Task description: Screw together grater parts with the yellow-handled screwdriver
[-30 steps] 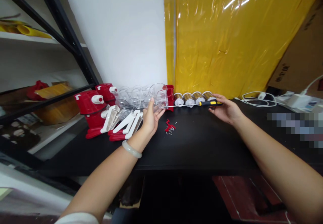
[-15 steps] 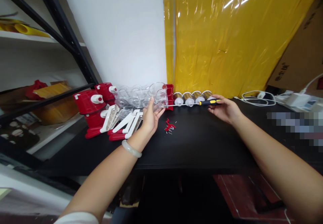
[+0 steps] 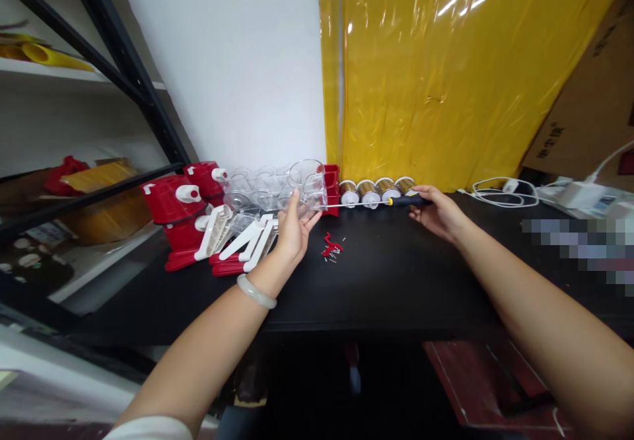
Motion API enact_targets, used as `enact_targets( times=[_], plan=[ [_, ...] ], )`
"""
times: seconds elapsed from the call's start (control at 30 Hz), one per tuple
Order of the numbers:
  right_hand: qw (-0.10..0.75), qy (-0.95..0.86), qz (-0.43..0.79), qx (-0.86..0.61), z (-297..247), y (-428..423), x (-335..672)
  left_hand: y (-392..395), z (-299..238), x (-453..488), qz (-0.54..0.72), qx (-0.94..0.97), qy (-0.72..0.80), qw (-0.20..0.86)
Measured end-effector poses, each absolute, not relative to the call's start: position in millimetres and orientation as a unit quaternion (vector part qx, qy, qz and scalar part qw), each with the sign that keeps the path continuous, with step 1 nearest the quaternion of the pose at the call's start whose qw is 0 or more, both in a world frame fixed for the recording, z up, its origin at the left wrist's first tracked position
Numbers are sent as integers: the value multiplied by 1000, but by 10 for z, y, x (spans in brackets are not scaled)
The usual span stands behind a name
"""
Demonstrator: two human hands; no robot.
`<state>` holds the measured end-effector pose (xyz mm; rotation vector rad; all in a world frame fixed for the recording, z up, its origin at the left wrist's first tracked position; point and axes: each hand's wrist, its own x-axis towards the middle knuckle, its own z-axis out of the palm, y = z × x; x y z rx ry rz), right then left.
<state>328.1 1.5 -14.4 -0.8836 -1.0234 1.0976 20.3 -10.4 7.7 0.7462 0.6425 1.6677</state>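
My left hand point(image 3: 293, 234) is closed round a clear plastic container point(image 3: 314, 186), thumb on the near side and fingers behind and under it. In my right hand point(image 3: 440, 215) is a screwdriver point(image 3: 407, 200) with a black and yellow handle, held level. Its long metal shaft runs left to the container's lower right side; the tip's exact seat is hidden. On the table below lie small red plastic parts point(image 3: 331, 247) and several screws point(image 3: 333, 259). Other clear containers point(image 3: 242, 189) stand behind my left hand, near white crank arms point(image 3: 252, 240) with red handles.
Red housings point(image 3: 171, 202) stand at the left, and another red part point(image 3: 331, 185) is behind the container. Several perforated drums point(image 3: 368, 193) line the back by the yellow sheet point(image 3: 426, 83). A white cable point(image 3: 500, 192) lies at right. A black shelf frame point(image 3: 123, 63) rises at left.
The screwdriver handle has turned in my right hand: its yellow stripe showed before and now its black side faces me. My left hand and the container stay in place.
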Motion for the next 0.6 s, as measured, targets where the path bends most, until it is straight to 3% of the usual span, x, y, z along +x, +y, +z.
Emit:
enact_targets(
  times=[0.2,0.43,0.6],
  plan=[
    [638,-436,526,-355,-79,-55,3264,-99,76,200,707,320,275,568],
    [617,-459,467,-437,-187,73,3252,-115,91,214,709,322,275,564],
    [655,-397,514,-386,-123,-5,3236,-105,83,205,710,318,273,566]
  ],
)
